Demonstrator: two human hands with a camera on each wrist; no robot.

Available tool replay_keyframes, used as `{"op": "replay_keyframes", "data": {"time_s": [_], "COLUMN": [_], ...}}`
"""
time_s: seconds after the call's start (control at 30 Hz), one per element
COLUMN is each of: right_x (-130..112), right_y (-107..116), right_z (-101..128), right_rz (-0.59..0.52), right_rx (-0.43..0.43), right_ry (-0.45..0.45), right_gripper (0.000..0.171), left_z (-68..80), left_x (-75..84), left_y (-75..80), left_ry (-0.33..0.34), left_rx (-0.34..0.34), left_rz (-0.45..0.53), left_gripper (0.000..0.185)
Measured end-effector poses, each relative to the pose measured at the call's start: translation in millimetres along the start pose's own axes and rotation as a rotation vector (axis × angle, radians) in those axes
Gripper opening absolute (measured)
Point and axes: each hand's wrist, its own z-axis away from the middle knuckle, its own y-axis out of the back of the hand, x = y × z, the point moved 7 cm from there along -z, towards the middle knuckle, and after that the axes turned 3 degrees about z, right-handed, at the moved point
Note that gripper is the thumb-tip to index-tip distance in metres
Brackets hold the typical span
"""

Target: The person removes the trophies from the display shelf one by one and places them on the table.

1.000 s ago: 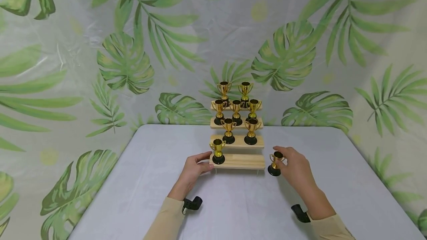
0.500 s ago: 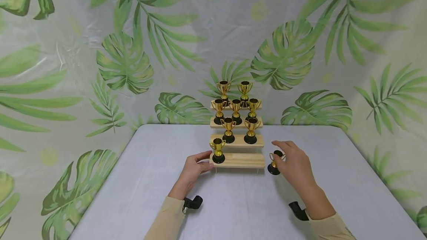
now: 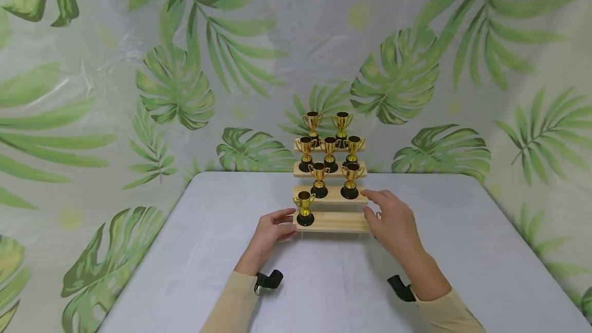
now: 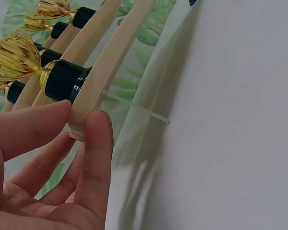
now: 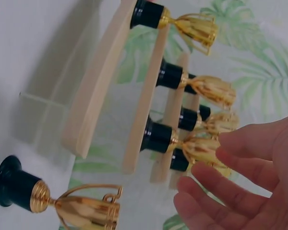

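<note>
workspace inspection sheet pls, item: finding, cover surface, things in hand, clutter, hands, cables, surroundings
surface: table under a pale grey cloth, stand at the back middle.
things in hand: four-tier light wooden display stand with eight small gold trophy cups on black bases; one cup alone on the lowest tier; a ninth loose gold cup stands upright on the cloth off the stand's right end.
clutter: nothing seen.
hands: left hand grips the lowest tier's left end between thumb and fingers; right hand hangs open above the loose cup, holding nothing.
cables: nothing seen; a black camera mount on each wrist.
surroundings: white backdrop printed with green leaves behind and at both sides.
</note>
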Motion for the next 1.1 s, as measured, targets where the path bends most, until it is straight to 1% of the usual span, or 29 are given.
{"op": "replay_keyframes", "data": {"time_s": [0.13, 0.3, 0.57, 0.67, 0.87, 0.97, 1.1], "right_x": [-10.5, -26.4, -57.0, -64.4, -73.9, -76.8, -79.9], "right_y": [-3.2, -8.9, -21.4, -29.4, -46.6, -56.3, -65.5], "right_z": [-4.5, -10.2, -27.4, -32.4, -38.5, -39.2, -39.3], "right_rz": [-0.029, -0.056, -0.093, -0.108, -0.162, -0.189, -0.206], "right_rx": [0.009, -0.023, -0.055, -0.093, -0.167, -0.183, -0.18], "right_ry": [0.021, 0.039, 0.1, 0.094, 0.053, 0.051, 0.055], "right_gripper": [0.034, 0.033, 0.034, 0.035, 0.037, 0.038, 0.039], "left_z": [0.2, 0.5, -5.8, -8.6, -12.1, -12.5, -13.0], "left_x": [2.2, 3.9, 7.5, 7.4, 10.6, 12.6, 13.6], "left_y": [-0.6, -1.2, -0.5, -1.2, -5.8, -5.5, -3.5], "left_ry": [0.012, 0.037, 0.058, 0.08, 0.089, 0.089, 0.085], "left_rx": [-0.003, -0.009, -0.038, -0.052, -0.119, -0.137, -0.144], "left_rz": [0.007, 0.003, -0.044, -0.055, -0.069, -0.077, -0.087], "left_gripper": [0.049, 0.05, 0.05, 0.05, 0.05, 0.05, 0.05]}}
